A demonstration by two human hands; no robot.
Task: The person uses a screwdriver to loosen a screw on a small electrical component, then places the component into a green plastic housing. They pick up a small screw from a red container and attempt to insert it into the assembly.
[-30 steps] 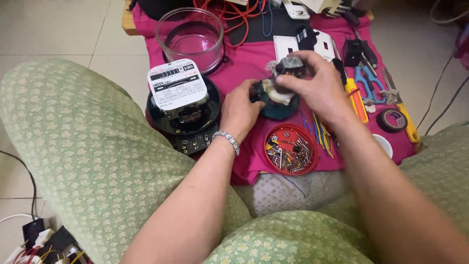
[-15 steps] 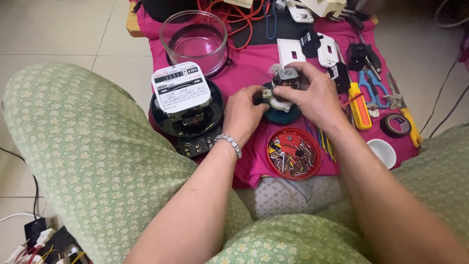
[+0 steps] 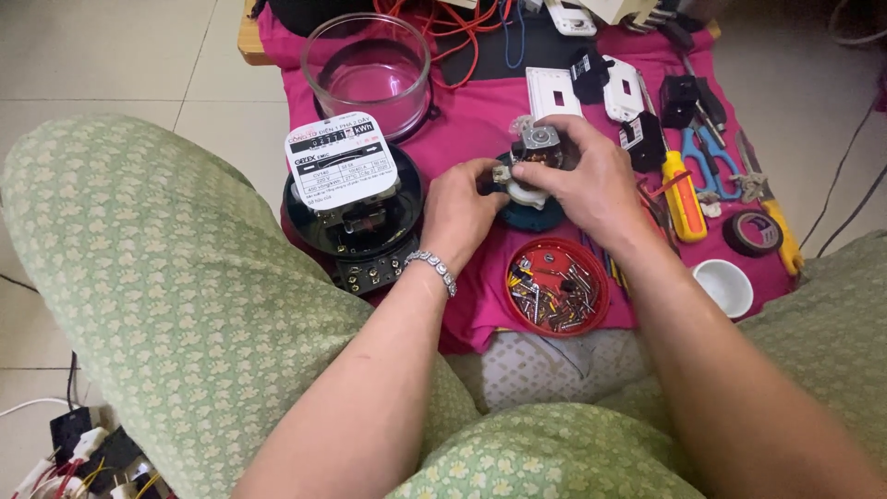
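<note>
While both hands meet above red screw lid (image 3: 556, 286), left hand (image 3: 459, 214) pinches side of small metal-and-white part (image 3: 533, 166); right hand (image 3: 591, 180) fingers curl over its top. Black meter base (image 3: 356, 222) left of lid; yellow-handled screwdriver (image 3: 684, 196) right.
</note>
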